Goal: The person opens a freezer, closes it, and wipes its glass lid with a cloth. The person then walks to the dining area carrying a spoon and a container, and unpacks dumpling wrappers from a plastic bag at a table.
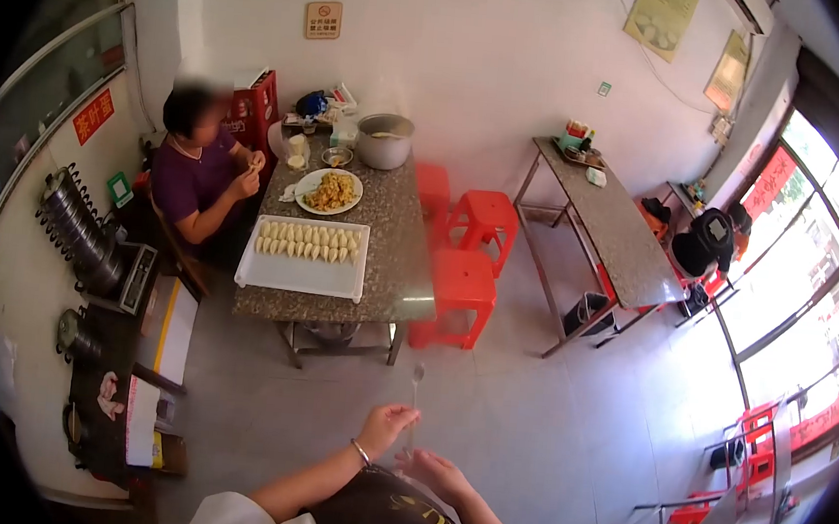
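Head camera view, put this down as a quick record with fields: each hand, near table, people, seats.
Left hand: grips a spoon, bowl end away from the wearer
Right hand: just below, near the handle; contact unclear
Near table: white tray with two rows of dumplings; plate of yellowish food; metal pot
People: one in a purple top seated left of that table; one in black by the windows
Seats: red stools right of the near table
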{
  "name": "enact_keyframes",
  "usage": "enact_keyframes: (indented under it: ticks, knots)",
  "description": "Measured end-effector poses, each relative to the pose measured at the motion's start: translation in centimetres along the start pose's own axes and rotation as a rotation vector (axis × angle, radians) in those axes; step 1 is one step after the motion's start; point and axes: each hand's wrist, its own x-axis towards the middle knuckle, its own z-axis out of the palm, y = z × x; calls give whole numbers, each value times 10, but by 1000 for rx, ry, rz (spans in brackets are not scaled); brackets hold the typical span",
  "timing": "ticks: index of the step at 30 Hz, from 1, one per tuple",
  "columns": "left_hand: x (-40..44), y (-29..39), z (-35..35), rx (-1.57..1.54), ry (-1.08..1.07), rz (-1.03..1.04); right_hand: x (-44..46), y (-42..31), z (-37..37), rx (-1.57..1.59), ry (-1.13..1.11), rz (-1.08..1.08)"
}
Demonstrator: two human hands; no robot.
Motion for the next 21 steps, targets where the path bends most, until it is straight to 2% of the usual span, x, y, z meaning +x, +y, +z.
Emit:
enact_keyframes:
  ticks: [3,7,10,12,13,15,16,19,21]
  knots:
    - [36,3,15,50,10,90,16,-53,-10,42,-68,44]
    - [87,7,36,-8,61,66,48,-92,-34,86,-17,78]
    - [134,10,45,78,29,2,84,-109,-74,201,12,65]
    - [174,12,50,118,3,75,107,-131,-93,248,-115,9]
    - [193,16,54,110,-10,73,114,-151,-91,245,-101,3]
    - [233,30,60,10,3,90,131,-196,-83,260,99,74]
    - [251,39,62,-5,8,90,143,-213,-85,249,106,82]
    - [309,74,56,-25,71,157,192,-262,-93,384,8,110]
    - [335,94,53,-72,63,209,217,-286,-104,404,-174,114]
